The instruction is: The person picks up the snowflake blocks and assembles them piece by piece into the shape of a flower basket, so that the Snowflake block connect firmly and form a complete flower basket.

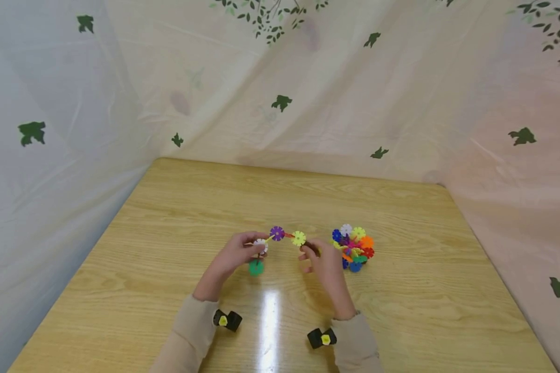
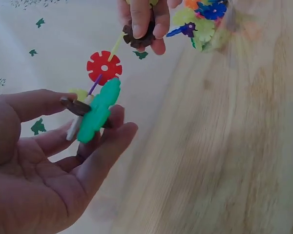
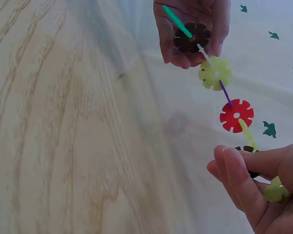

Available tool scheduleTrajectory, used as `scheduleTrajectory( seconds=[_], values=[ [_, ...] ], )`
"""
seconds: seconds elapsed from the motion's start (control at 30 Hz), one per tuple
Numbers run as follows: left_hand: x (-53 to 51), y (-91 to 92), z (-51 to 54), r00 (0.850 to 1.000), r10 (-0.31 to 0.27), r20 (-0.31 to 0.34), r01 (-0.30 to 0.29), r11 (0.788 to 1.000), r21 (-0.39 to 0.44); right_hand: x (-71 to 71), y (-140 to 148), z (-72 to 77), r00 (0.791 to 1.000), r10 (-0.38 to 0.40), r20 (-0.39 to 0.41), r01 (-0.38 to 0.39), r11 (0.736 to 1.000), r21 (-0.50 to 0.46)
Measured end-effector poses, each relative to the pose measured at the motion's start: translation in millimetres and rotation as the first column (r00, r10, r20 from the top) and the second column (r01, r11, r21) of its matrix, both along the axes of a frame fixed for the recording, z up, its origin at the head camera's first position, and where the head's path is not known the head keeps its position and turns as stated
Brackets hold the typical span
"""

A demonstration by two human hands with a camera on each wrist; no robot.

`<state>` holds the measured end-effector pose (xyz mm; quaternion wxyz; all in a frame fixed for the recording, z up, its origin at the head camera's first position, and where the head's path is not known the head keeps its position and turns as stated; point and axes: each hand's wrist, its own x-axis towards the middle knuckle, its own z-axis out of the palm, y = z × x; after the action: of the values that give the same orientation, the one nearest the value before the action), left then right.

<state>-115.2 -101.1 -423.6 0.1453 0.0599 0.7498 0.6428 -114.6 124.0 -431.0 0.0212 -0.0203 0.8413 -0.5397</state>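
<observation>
A chain of interlocking plastic snowflake discs stretches between both hands above the table. My left hand (image 1: 235, 255) grips its left end, around the white disc (image 1: 261, 243) and a brown disc (image 3: 191, 38); the green disc (image 2: 100, 111) hangs there. From that end run a yellow disc (image 3: 215, 73), the purple disc (image 1: 277, 233), a red disc (image 3: 237, 116) and another yellow disc (image 1: 298, 238). With thumb and fingers, my right hand (image 1: 329, 261) pinches a dark brown disc (image 2: 139, 35) at the right end. One more yellow disc (image 3: 276, 190) sits by its palm, partly hidden by the fingers.
A heap of loose snowflake discs (image 1: 366, 242) in many colours lies on the wooden table (image 1: 429, 290), just right of the right hand. Pale cloth (image 1: 242, 119) with green leaf and bird shapes hangs behind and beside the table.
</observation>
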Motion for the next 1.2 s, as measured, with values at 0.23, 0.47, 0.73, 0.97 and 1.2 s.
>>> scheduleTrajectory(
  seconds=[0.23, 0.47, 0.73, 0.97, 1.2],
  values=[
    [-0.7, -0.1, -6.4, 0.984, -0.140, -0.110, 0.094, 0.933, -0.348, 0.8, 7, -9.6, 0.990, 0.095, 0.108, -0.111, 0.983, 0.146],
    [0.4, 7.1, -3.4, 0.981, -0.163, -0.107, 0.073, 0.817, -0.572, 1.4, 10, -19.0, 0.970, 0.158, 0.184, -0.184, 0.974, 0.132],
    [-17.7, 28.7, -7.4, 0.888, -0.428, -0.167, 0.232, 0.732, -0.640, 4.6, 14, -21.2, 0.970, 0.152, 0.189, -0.181, 0.972, 0.147],
    [-24.4, 44.7, -11.5, 0.836, -0.531, -0.141, 0.315, 0.673, -0.669, 9.6, 18, -24.3, 0.960, 0.185, 0.208, -0.215, 0.968, 0.130],
    [-23.5, 49.6, -19.4, 0.847, -0.501, -0.177, 0.255, 0.676, -0.692, 10.3, 19, -25.1, 0.956, 0.200, 0.212, -0.228, 0.967, 0.115]
  ],
)
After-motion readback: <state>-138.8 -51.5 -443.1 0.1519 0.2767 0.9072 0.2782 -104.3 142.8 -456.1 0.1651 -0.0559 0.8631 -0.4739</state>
